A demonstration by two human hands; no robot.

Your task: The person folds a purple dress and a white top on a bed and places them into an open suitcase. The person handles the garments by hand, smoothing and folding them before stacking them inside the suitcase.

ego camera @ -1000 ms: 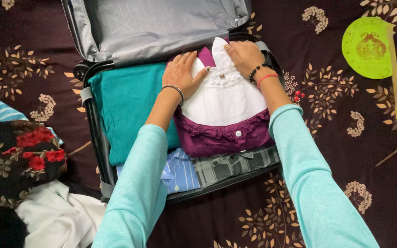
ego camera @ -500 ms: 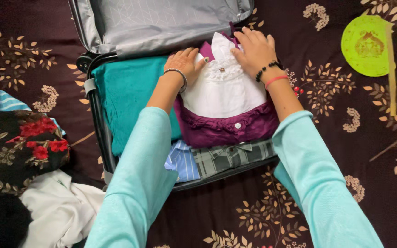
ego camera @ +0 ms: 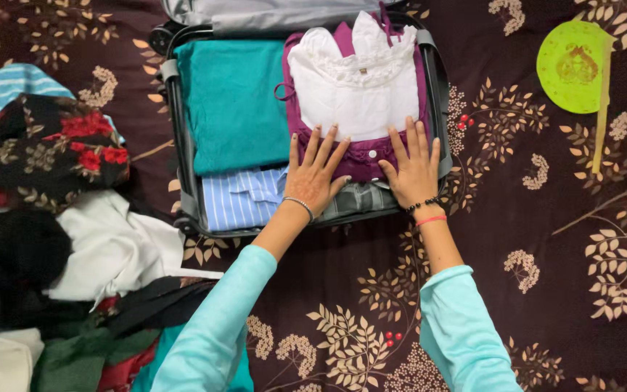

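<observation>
An open suitcase (ego camera: 180,138) lies on a dark floral bedspread (ego camera: 517,239). Inside it are a folded teal garment (ego camera: 234,101), a blue striped shirt (ego camera: 241,199), a grey plaid garment (ego camera: 361,197), and a white lacy top (ego camera: 357,83) stacked on a purple garment (ego camera: 361,156). My left hand (ego camera: 315,174) lies flat, fingers spread, on the near edge of the purple garment. My right hand (ego camera: 414,163) presses flat on the same edge beside it. Neither hand grips anything.
A heap of loose clothes sits at the left: a black garment with red flowers (ego camera: 52,149), a white one (ego camera: 114,247), a blue striped one (ego camera: 1,87), dark and green ones below. A round green fan (ego camera: 573,65) with a yellow handle lies at the upper right.
Both hands have slid from the far end of the white top down to the near edge of the purple garment. The view has shifted, so the suitcase appears higher.
</observation>
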